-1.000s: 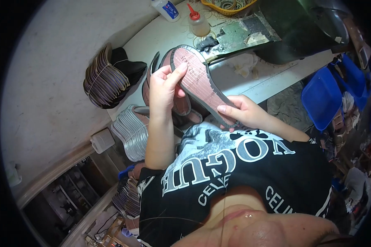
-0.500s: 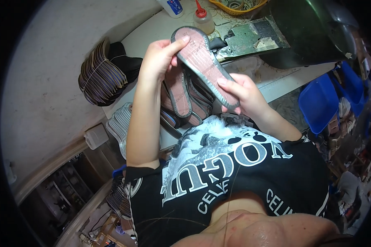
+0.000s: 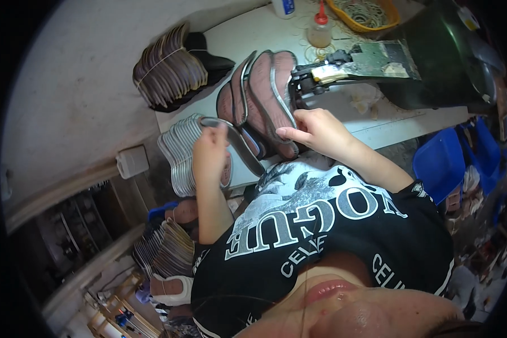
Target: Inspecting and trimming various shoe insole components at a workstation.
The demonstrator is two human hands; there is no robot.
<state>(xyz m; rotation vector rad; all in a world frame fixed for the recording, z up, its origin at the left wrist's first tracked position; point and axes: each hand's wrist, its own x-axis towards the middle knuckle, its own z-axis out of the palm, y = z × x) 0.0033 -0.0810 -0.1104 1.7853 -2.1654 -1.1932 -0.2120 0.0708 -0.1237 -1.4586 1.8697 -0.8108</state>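
Note:
My left hand (image 3: 211, 155) is blurred, its fingers closed on the end of a shoe sole with a dark face and pale grey rim (image 3: 243, 147). This sole is seen nearly edge-on, left of a pile on the white table. My right hand (image 3: 321, 130) has its thumb and curled fingers at the near end of a pink shoe sole with a grey rim (image 3: 284, 84), on the pile's right side. Other pink soles (image 3: 259, 84) lie overlapping beside it. Some of my right fingers are hidden behind the thumb.
A dark machine (image 3: 372, 67) stands at the right of the table (image 3: 231, 34). Behind are a red-capped bottle (image 3: 320, 35) and a yellow basket of bands (image 3: 366, 14). Stacked soles (image 3: 172, 70) lean by the wall; grey-edged ones (image 3: 177, 155) stand nearer. Blue chair (image 3: 439, 163) at right.
The pink sole that both hands held up has come down to the pile. My left hand has moved down and now grips a dark-faced sole; my right hand stays at the pile's right.

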